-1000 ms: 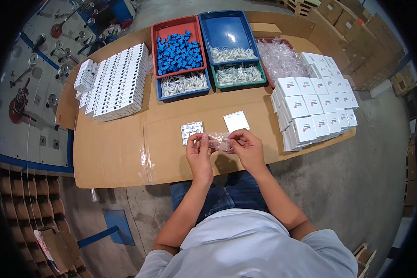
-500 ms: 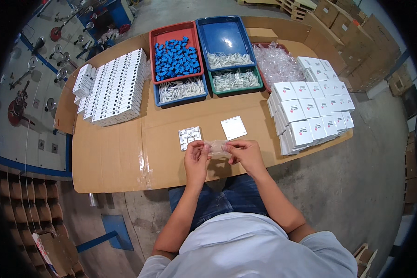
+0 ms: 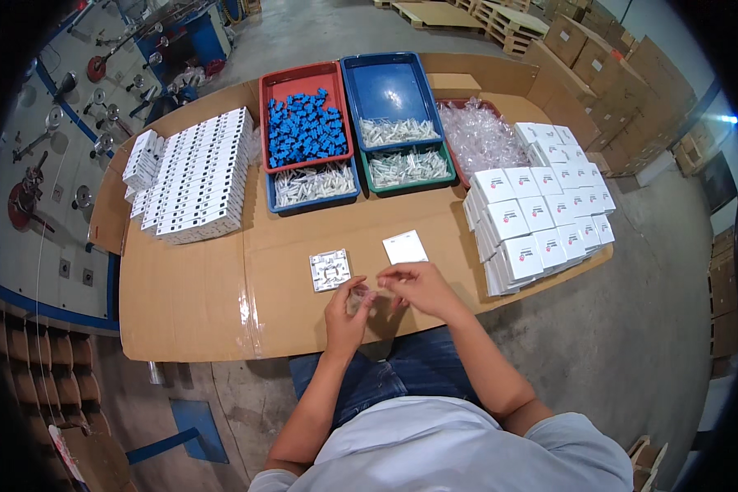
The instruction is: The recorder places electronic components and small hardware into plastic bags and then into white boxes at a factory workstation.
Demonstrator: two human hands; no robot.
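My left hand is curled with a small clear plastic bag between its thumb and fingers, the bag partly hidden by them. Close beside it, my right hand has its fingertips pinched together near the bag; what they hold, if anything, cannot be made out. Just beyond my left hand lies a white square module, its moulded inner side facing up. A flat white square cover plate rests beyond my right hand, its near edge hidden by that hand.
White boxes stand stacked at left, more white boxes at right. Along the back are a red tray of blue parts, a blue tray and a green tray with small clear bags, plus a pile of clear plastic bags.
My hands have drawn the plastic bag in; it was stretched between both and is now bunched at my left hand. The view has tilted, so the table sits lower.
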